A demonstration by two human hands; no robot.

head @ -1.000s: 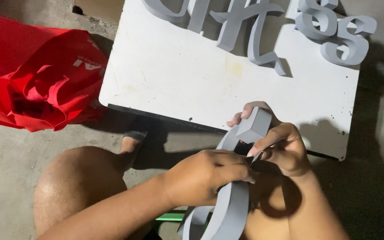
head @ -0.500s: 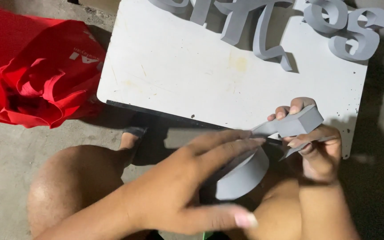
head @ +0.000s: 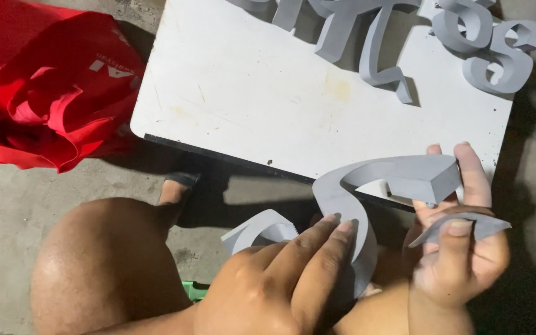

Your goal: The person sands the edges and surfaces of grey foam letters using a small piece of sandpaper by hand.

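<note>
A curved grey foam letter piece [head: 367, 186] lies across my lap in front of a white board [head: 268, 105]. My right hand [head: 460, 248] grips its upper right end, and its thumb presses a thin grey strip [head: 466, 224] against the fingers. My left hand [head: 280, 279] rests on the lower curve of the piece, fingers pressed flat along it. Several finished grey foam letters [head: 491, 43] lie on the far part of the board.
A crumpled red fabric bag [head: 44, 87] lies on the concrete floor at the left. My bare knee [head: 107, 260] is at the lower left, with a green object [head: 195, 289] just showing under my left arm. The board's near edge throws a shadow.
The view has shifted slightly. My left hand has drawn back down to the piece's lower curve, and the piece has turned flatter, showing more of its S-shaped edge.
</note>
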